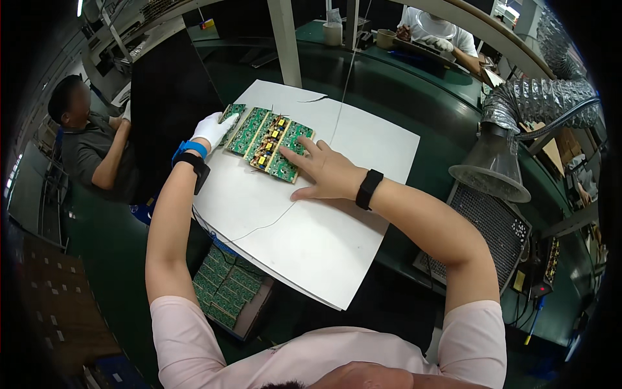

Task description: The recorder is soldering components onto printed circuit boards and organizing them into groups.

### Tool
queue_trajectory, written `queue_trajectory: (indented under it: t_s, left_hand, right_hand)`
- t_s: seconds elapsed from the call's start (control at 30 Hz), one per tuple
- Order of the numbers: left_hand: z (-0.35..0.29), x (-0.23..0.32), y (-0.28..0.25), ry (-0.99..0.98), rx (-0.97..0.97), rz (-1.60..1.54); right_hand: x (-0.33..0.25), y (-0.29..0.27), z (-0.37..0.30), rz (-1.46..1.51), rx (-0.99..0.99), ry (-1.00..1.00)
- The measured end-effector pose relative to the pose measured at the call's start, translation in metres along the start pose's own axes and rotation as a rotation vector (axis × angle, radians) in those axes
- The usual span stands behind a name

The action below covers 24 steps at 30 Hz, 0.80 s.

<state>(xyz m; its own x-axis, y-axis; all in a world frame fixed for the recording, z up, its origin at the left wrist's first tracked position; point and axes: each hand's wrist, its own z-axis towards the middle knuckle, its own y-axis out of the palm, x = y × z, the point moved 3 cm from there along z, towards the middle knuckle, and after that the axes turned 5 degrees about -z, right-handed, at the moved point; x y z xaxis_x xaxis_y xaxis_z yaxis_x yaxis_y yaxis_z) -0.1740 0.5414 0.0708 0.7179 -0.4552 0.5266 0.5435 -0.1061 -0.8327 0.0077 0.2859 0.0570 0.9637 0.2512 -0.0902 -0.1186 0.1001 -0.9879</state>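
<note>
A panel of green circuit boards lies on a white sheet, with a row of yellow and copper-coloured parts standing along its middle. My left hand, in a white glove with a blue band at the wrist, grips the leftmost green circuit board at the panel's far left end. Its fingertips lie over that board, and the thumb is partly hidden. Bare and spread, my right hand rests its fingers on the panel's right part, its thumb on the sheet. A black band circles that wrist.
Below the sheet's left edge, a box holds several green boards. To the right are a clear extraction hood on a silvery duct and a dark perforated tray. One person stands at left; another works across the bench.
</note>
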Motion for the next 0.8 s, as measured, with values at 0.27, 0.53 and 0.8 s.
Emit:
queue_trajectory:
  t_s: [0.27,0.53,0.8]
  left_hand:
    - [0.003,0.003,0.007,0.328,0.324,0.104]
    - [-0.075,0.096,0.011,0.196,-0.186,0.312]
    - [-0.063,0.090,0.011,0.130,-0.366,0.353]
  right_hand:
    - [-0.005,0.012,0.009,0.036,0.018,0.041]
    - [0.000,0.006,0.008,0.091,0.040,0.025]
    - [-0.004,-0.014,-0.012,-0.034,-0.063,0.111]
